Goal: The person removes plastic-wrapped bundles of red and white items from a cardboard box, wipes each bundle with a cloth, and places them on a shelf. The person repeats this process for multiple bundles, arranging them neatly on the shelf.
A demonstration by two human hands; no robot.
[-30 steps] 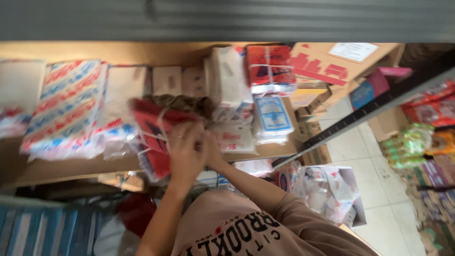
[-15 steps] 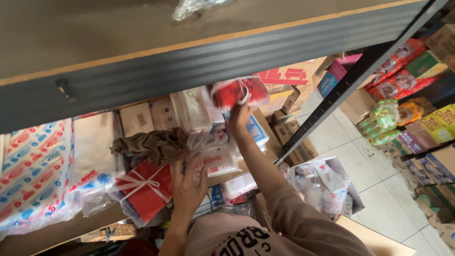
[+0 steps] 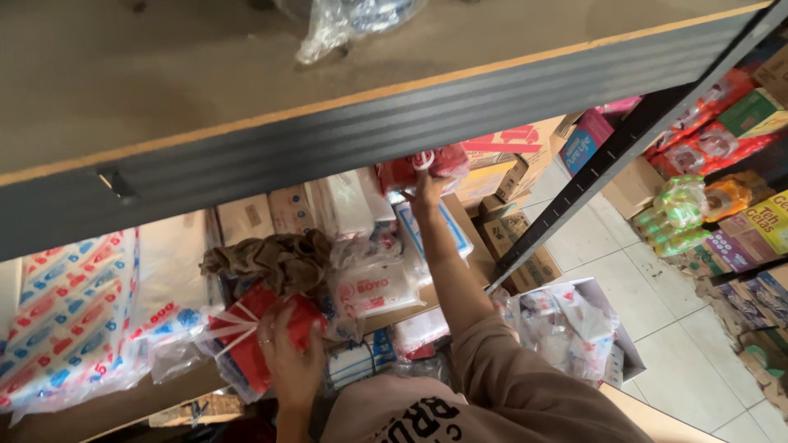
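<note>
Overhead, a grey metal shelf (image 3: 345,135) with a brown board fills the upper half of the frame, a crumpled clear plastic bag (image 3: 345,25) lying on it at top centre. Below it, a lower shelf is crowded with goods: a large pack printed in red, white and blue (image 3: 66,316) at the lower left, cardboard boxes (image 3: 271,215) in the middle behind a bunched brown cloth (image 3: 267,261), and white plastic-wrapped packs (image 3: 373,287) just right of the cloth. At the right, a tiled floor (image 3: 657,328) shows, with an open box of wrapped goods (image 3: 566,328) on it and more coloured packages (image 3: 722,139) stacked along the right edge.

Near the lower centre, the left hand (image 3: 294,361) is closed around a red package tied with white string (image 3: 246,332), which rests at the front of the lower shelf. At the centre, the right hand (image 3: 427,187), arm stretched upward, grips a smaller red package (image 3: 419,171) held just under the grey shelf's edge.
</note>
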